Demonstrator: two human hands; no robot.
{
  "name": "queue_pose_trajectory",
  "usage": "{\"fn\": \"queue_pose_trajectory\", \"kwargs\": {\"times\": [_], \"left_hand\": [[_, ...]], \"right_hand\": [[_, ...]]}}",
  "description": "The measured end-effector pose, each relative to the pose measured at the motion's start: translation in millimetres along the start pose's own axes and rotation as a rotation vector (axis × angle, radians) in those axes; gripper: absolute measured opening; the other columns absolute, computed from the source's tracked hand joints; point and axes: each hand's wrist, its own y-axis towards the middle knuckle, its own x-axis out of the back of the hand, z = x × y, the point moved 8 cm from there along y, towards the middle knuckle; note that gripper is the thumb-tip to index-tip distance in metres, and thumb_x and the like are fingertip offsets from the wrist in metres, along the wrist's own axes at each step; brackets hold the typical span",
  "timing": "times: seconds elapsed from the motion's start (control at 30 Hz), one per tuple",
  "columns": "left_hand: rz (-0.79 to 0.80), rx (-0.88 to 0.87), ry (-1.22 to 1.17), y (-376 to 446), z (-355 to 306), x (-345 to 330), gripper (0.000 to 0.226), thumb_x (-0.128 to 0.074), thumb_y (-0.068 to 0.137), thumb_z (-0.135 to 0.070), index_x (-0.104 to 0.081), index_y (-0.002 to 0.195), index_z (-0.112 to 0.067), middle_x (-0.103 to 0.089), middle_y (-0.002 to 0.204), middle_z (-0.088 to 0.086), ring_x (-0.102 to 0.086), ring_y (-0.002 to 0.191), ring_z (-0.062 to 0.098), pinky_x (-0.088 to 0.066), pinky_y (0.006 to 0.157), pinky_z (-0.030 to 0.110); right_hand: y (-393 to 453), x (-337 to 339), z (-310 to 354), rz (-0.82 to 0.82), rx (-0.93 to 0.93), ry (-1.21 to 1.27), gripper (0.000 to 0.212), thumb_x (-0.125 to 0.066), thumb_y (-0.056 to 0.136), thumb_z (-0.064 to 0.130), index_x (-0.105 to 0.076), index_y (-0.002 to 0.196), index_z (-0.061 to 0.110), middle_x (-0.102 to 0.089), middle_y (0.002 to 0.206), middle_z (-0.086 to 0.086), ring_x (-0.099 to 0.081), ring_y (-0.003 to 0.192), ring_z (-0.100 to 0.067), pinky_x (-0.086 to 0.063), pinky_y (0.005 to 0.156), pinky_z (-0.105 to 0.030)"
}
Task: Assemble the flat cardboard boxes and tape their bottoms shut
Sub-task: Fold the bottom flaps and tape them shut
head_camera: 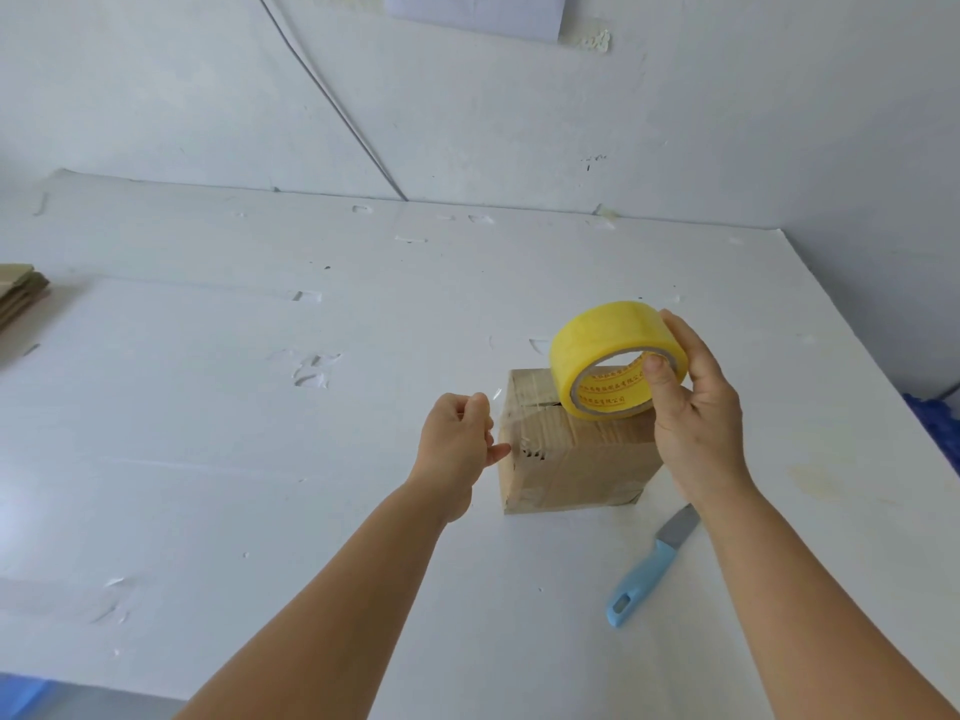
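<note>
A small brown cardboard box (576, 459) stands on the white table (260, 433), its upper face showing a flap seam and clear tape. My right hand (696, 413) grips a yellow tape roll (608, 356) just above the box's far right corner, thumb through the core. My left hand (457, 439) pinches the free end of the clear tape strip (496, 407) at the box's left edge. The strip runs from the roll across the box top and is hard to see.
A knife with a light blue handle (647, 569) lies on the table just right of the box, under my right forearm. A stack of flat cardboard boxes (18, 293) sits at the far left edge. White walls rise behind the table.
</note>
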Motion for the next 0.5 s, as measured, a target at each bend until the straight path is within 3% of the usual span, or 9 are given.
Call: {"fn": "queue_pose_trajectory", "kwargs": {"times": [0.17,0.3,0.4,0.5], "left_hand": [[0.002,0.013,0.086,5,13,-7,0.020,-0.046,0.096,-0.026,-0.049,0.085,-0.009,-0.050,0.075,0.000,-0.047,0.063,0.013,-0.050,0.068,0.027],[0.030,0.011,0.169,7,18,-17,0.027,-0.045,0.093,-0.031,-0.045,0.078,-0.008,-0.046,0.068,0.001,-0.042,0.065,0.017,-0.044,0.068,0.035],[-0.012,0.094,0.211,2,24,-15,0.029,-0.047,0.091,-0.045,-0.045,0.098,-0.016,-0.053,0.081,-0.002,-0.050,0.071,0.016,-0.046,0.072,0.034],[-0.054,0.071,0.318,-7,22,-4,0.036,-0.050,0.090,-0.048,-0.038,0.112,-0.022,-0.051,0.089,-0.002,-0.051,0.078,0.015,-0.041,0.062,0.029]], "right_hand": [[0,0,-3,-0.004,0.007,-0.043,0.042,-0.054,0.095,0.028,-0.047,0.136,0.032,-0.057,0.129,-0.003,-0.055,0.110,-0.012,-0.039,0.081,0.000],[0,-2,-7,0.011,0.000,-0.087,0.043,-0.052,0.095,0.033,-0.044,0.137,0.037,-0.059,0.122,-0.006,-0.057,0.105,-0.016,-0.041,0.083,-0.014],[0,-2,-9,0.009,-0.004,-0.109,0.042,-0.050,0.096,0.034,-0.042,0.138,0.038,-0.059,0.124,-0.006,-0.056,0.107,-0.015,-0.039,0.081,-0.010],[0,-1,-9,0.012,0.002,-0.123,0.042,-0.049,0.097,0.035,-0.041,0.138,0.039,-0.058,0.124,-0.006,-0.056,0.107,-0.017,-0.041,0.085,-0.018]]}}
